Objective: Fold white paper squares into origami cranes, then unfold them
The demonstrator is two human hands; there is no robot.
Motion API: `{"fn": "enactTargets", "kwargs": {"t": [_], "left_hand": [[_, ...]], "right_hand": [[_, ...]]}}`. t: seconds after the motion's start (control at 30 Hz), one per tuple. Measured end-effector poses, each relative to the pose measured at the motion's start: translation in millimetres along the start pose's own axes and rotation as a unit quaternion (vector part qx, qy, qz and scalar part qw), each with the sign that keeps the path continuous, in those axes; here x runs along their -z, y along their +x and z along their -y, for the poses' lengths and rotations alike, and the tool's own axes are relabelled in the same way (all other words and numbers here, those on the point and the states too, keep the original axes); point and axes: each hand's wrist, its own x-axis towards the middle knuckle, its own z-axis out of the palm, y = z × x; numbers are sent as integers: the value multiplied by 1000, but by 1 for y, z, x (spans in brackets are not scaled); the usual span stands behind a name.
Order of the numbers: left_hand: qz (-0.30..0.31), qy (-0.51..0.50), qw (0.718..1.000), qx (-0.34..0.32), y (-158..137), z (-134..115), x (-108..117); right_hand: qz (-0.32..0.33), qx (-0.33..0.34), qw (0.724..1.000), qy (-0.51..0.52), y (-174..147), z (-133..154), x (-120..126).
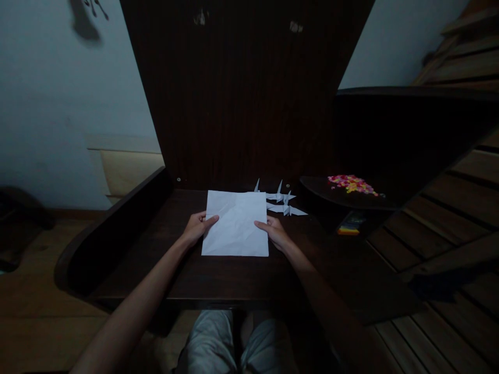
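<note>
A dark upright panel [249, 104] fills the upper centre of the frame; its top edge is cut off. Below it, I see the desk [218, 283], its right portion lost in shadow. At right, the dark shelf [335, 194] has an interior too dim to read. The white sheet [236, 228], lightly creased, is at frame centre above the desk; contact along its lower edge cannot be determined. The left hand [195, 229] and right hand [277, 234] each pinch one side edge, thumb on top, other fingers largely concealed beneath. Right of centre, folded paper cranes [287, 210] stand behind the sheet, which partly blocks them, the rearmost most. Small pink and yellow pieces [353, 184] lie heaped on the shelf; beneath it sits a yellow-orange object [348, 231], unidentifiable
</note>
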Motion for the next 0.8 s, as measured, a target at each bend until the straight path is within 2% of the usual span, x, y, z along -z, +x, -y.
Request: {"fn": "enactTargets", "kwargs": {"t": [0.1,0.17,0.27,0.33,0.4,0.47,0.63,0.8], "left_hand": [[4,10,1000,4,1,2,-1],[5,15,1000,9,0,3,-2],[4,26,1000,15,-1,3,-3],[7,30,999,21,-3,3,-5],[12,26,999,27,-4,2,-6],[21,16,999,28,-3,3,-6],[41,-1,999,26,0,8,-7],[50,-11,997,54,-4,1,-12]], "right_hand": [[-16,13,999,-30,0,-1,0],[-1,17,999,-31,-2,1,-2],[58,4,998,12,-9,7,-8],[122,-32,991,37,-14,11,-13],[171,-57,983,42,-16,13,-16],[193,-52,980,26,-17,11,-17],[195,27,976,-90,-14,2,-17],[172,14,976,-131,-10,-7,-18]]}}
